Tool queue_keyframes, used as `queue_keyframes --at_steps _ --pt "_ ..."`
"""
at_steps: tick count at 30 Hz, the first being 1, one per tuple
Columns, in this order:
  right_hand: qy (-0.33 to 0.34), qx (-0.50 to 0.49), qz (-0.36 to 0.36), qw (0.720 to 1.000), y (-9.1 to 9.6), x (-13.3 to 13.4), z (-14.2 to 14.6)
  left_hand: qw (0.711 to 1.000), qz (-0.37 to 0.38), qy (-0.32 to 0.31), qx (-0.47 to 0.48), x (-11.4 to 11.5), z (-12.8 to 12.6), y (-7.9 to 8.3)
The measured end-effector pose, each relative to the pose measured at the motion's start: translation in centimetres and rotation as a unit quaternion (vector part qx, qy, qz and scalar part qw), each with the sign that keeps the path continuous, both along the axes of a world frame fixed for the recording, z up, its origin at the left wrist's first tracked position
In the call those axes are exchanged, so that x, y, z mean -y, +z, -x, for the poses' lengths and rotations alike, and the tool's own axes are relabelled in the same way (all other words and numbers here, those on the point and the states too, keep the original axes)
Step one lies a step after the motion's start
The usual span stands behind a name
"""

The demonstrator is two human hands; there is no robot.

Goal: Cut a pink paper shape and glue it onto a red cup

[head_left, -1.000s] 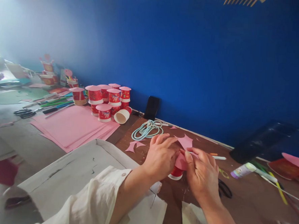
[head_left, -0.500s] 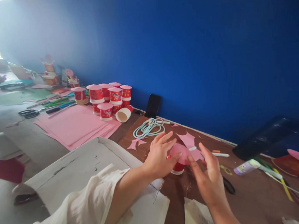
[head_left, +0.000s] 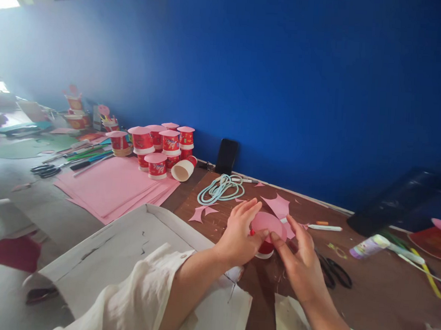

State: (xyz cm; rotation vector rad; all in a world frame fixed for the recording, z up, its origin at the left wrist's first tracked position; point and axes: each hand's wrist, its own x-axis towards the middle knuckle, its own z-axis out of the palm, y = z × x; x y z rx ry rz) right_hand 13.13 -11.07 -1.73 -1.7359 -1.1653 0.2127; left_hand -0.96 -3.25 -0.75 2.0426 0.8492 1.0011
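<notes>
Here's the red cup (head_left: 265, 251), upright between my hands, pink disc (head_left: 266, 222) capping it. My left hand (head_left: 236, 233) is partly open, fingers spread by the disc's left side, thumb on its near edge; my right hand (head_left: 301, 254) is half-open too, thumb on that same edge, index reaching along the right. Both touch, neither grips.

Far left, the capped cups (head_left: 156, 167) cluster, some stacked; beside them a tipped cup (head_left: 183, 170) shows its pale inside. Farther left, a small cup (head_left: 111, 124) holds sticks, too small to make out.

Brown table (head_left: 376, 306) under me, blue wall (head_left: 255, 87) behind! Near left, the white tray (head_left: 113, 263); beyond it, pink sheets (head_left: 103, 187). Scissors (head_left: 337, 272) lie just right of my right hand, glue stick (head_left: 368, 246) farther right.

And the change: a second ago my fingers largely hid the disc; now most of it shows, and my thumbs sit closer together than half a second ago.
</notes>
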Motion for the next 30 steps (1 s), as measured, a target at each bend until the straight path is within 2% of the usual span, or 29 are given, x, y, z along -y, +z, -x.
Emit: queue_keyframes --at_steps 10,14,16,19,21,23,26,30 --pt "-0.003 -0.058 0.048 0.997 -0.6 -0.2 -0.5 0.995 0.095 0.001 0.014 -0.2 -0.4 0.2" --pt "0.003 -0.055 0.045 0.997 -0.5 -0.1 -0.2 0.996 0.088 0.004 0.005 -0.1 -0.3 0.1" --pt "0.005 -0.033 0.029 0.999 -0.4 0.2 -0.1 0.999 0.052 0.005 0.005 0.0 -0.1 0.1" --pt "-0.003 0.061 -0.025 0.998 -0.2 0.9 -0.2 0.998 -0.058 0.017 -0.013 0.2 0.4 0.4" --pt "-0.001 0.169 -0.052 0.984 0.0 1.3 -0.4 0.988 -0.142 0.031 -0.051 0.4 0.8 0.8" --pt "0.008 0.270 -0.050 0.961 0.1 1.4 -0.7 0.974 -0.202 0.040 -0.098 0.6 1.0 1.2" --pt "0.009 0.346 -0.014 0.938 0.2 1.2 -0.8 0.957 -0.246 0.044 -0.145 0.8 1.0 1.4" --pt "-0.007 0.377 0.013 0.926 0.2 1.0 -0.5 0.947 -0.272 0.045 -0.164 0.9 0.8 1.3"
